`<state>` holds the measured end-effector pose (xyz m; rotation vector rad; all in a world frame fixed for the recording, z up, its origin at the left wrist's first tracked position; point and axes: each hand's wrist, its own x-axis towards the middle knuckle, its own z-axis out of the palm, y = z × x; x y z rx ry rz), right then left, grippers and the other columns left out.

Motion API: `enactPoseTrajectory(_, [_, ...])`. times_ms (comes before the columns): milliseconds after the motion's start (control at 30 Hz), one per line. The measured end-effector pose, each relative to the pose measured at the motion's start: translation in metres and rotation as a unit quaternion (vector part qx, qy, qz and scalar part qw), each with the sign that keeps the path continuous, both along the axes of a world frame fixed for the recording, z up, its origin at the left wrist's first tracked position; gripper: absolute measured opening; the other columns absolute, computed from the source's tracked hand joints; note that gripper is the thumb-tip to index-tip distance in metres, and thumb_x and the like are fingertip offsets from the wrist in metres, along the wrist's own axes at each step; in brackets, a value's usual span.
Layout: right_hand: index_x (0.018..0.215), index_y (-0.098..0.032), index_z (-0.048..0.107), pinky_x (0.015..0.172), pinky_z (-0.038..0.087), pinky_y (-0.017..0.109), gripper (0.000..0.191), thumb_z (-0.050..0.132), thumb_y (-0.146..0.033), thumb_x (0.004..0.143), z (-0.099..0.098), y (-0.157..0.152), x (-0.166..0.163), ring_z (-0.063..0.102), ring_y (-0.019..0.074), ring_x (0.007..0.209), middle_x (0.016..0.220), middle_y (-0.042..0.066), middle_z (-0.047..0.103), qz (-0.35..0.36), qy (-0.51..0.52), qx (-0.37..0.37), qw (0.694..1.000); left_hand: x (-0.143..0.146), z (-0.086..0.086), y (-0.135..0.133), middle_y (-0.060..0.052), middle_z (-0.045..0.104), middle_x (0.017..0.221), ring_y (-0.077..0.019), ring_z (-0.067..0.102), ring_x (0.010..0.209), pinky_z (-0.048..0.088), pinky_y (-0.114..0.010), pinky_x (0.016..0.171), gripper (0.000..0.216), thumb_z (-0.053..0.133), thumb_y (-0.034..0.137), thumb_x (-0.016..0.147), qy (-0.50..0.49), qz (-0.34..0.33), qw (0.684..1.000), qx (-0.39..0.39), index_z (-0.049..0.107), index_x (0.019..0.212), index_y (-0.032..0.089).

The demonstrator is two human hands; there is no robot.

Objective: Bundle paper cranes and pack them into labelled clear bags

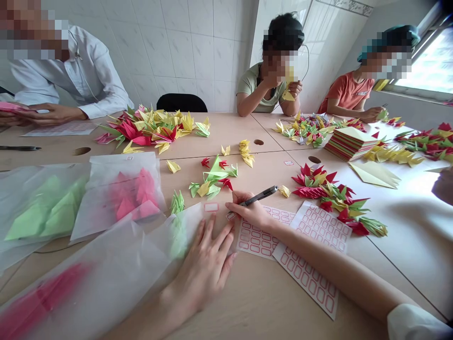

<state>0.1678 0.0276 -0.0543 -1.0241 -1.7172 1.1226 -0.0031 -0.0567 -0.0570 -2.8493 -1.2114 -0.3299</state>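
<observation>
My left hand (205, 264) lies flat with fingers spread on a translucent bag (155, 245) that holds green paper cranes. A small red-bordered label (211, 207) is stuck near the bag's corner. My right hand (249, 210) is closed around a black pen (260, 195), with its tip near another small label (230, 216) at the bag's edge. Under that hand lies a sheet of red-bordered labels (260, 236), and a second sheet (314, 264) lies to its right.
Two more translucent bags hold green (42, 208) and pink (123, 193) cranes at left. Loose folded cranes lie in piles (152, 127) (332, 198) across the wooden table (269, 302). A stack of coloured paper (348, 141) sits far right. Three other people sit around the table.
</observation>
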Motion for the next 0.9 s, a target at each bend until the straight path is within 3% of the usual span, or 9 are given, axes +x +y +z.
enactPoseTrajectory(233, [0.058,-0.018,0.035,0.047,0.024,0.021,0.032,0.055,-0.032,0.079,0.0014,-0.0007,-0.001,0.031,0.0071,0.048,0.051,-0.007,0.034,0.003,0.009,-0.032,0.999,-0.0007,-0.0004,-0.0003,-0.008,0.045,0.136,-0.0338,0.023,0.132,0.027,-0.056,0.104,0.048,0.035,0.03,0.09,0.012,0.001,1.0,-0.011,0.036,0.135,0.016])
enactPoseTrajectory(433, [0.058,-0.018,0.036,0.048,0.025,0.021,0.033,0.056,-0.034,0.079,0.0021,0.0001,-0.0006,0.03,0.0073,0.051,0.054,-0.006,0.034,-0.006,0.009,-0.014,1.0,-0.0019,0.0006,0.0003,-0.005,0.037,0.142,-0.034,0.019,0.134,0.025,-0.055,0.105,0.046,0.033,0.031,0.09,0.011,-0.006,1.0,-0.013,0.038,0.134,0.016])
enactPoseTrajectory(900, [0.068,-0.016,0.053,0.052,0.032,0.021,0.024,0.061,-0.037,0.075,0.0085,-0.0026,-0.0003,0.041,0.0088,0.058,0.063,-0.002,0.049,-0.006,0.041,-0.029,0.999,-0.0035,-0.004,0.0001,-0.006,0.044,0.137,-0.0325,0.02,0.133,0.029,-0.055,0.104,0.05,0.036,0.031,0.09,0.005,-0.001,1.0,-0.001,0.033,0.137,0.018])
